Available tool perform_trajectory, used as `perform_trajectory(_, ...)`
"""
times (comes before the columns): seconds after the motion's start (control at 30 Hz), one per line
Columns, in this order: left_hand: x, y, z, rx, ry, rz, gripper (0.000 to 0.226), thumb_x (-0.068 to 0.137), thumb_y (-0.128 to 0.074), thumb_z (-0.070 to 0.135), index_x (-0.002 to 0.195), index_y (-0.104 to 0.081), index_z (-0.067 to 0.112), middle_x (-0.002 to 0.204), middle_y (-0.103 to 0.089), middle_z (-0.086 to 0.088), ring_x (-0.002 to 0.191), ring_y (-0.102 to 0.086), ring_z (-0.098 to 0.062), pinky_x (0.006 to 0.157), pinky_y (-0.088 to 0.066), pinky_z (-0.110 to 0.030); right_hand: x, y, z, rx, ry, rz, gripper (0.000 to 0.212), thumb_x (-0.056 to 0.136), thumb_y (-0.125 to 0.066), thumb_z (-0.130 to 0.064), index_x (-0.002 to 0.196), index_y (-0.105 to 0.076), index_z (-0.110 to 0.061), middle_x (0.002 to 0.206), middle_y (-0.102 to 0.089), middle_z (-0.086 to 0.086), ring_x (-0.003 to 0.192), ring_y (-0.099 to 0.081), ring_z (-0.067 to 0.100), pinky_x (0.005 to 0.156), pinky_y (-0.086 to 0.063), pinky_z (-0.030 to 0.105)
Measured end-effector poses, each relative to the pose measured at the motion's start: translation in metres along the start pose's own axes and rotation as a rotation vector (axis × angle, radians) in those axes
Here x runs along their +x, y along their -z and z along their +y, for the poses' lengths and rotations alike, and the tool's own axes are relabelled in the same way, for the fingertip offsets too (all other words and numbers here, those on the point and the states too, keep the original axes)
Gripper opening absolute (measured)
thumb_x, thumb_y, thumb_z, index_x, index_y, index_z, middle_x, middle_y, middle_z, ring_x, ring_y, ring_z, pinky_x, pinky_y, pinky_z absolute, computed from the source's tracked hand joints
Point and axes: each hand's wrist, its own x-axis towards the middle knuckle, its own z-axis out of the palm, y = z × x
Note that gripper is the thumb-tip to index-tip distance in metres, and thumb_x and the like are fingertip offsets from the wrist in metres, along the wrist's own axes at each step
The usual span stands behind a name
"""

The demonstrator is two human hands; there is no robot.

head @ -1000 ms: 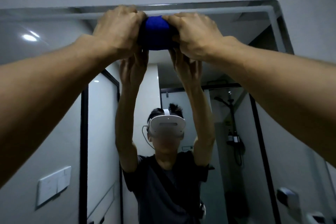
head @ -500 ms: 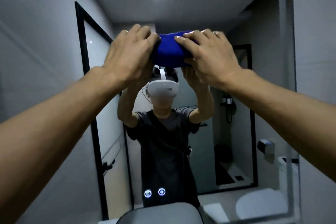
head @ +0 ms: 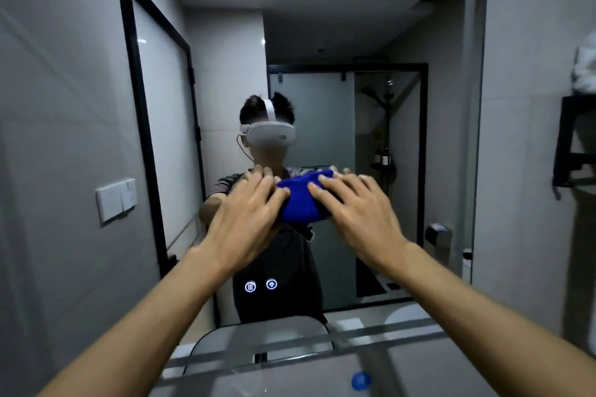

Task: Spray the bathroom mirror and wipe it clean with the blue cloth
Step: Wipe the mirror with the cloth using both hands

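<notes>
— Hands? Left hand (head: 248, 213) and right hand (head: 361, 213), fingers flat, press the cloth (head: 301, 200) on the mirror (head: 403, 171) near its middle.

— Step? Wiping, it seems; next stroke likely needs steady pressure toward the mirror's lower edge.

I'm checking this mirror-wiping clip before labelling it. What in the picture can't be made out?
- Head view: most of the blue cloth is covered by the left hand and right hand pressing it to the mirror.
- Small blue object near the bottom edge: too blurred to identify.
- Spray or streaks on the glass: not discernible in the dim light.
- White item: cut off by the right edge.
</notes>
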Motion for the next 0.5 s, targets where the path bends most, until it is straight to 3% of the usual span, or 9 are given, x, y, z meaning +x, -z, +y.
perform_trajectory(0.2, -0.051, -0.025, 0.037, -0.04, -0.039, -0.047, 0.034, 0.071, -0.044, 0.021, 0.093, -0.067, 0.007, 0.084, -0.06, -0.014, 0.076, -0.054, -0.033, 0.07, -0.032, -0.039, -0.062, -0.018, -0.042, 0.103, 0.031, -0.007, 0.043, 0.084, -0.052, -0.012, 0.125, -0.066, -0.013, 0.125, -0.066, 0.01, 0.106, -0.063, 0.033, 0.085, -0.05, 0.042)
perform_trajectory(0.4, -0.104, -0.062, 0.074, -0.039, -0.081, -0.013, 0.018, 0.072, -0.058, 0.011, 0.088, -0.066, 0.009, 0.081, -0.06, -0.011, 0.074, -0.051, -0.028, 0.067, -0.038, -0.038, -0.121, -0.037, -0.083, 0.123, 0.03, -0.055, 0.04, 0.084, -0.05, -0.013, 0.119, -0.069, -0.015, 0.119, -0.068, 0.007, 0.103, -0.065, 0.028, 0.085, -0.05, 0.042)
perform_trajectory(0.5, -0.129, -0.079, 0.094, -0.051, -0.068, -0.003, 0.015, 0.076, -0.054, 0.011, 0.081, -0.068, 0.011, 0.077, -0.062, -0.01, 0.073, -0.05, -0.028, 0.068, -0.036, -0.037, -0.148, -0.048, -0.102, 0.129, 0.02, -0.077, 0.033, 0.086, -0.054, -0.015, 0.115, -0.07, -0.015, 0.112, -0.069, 0.007, 0.096, -0.062, 0.026, 0.08, -0.05, 0.041)
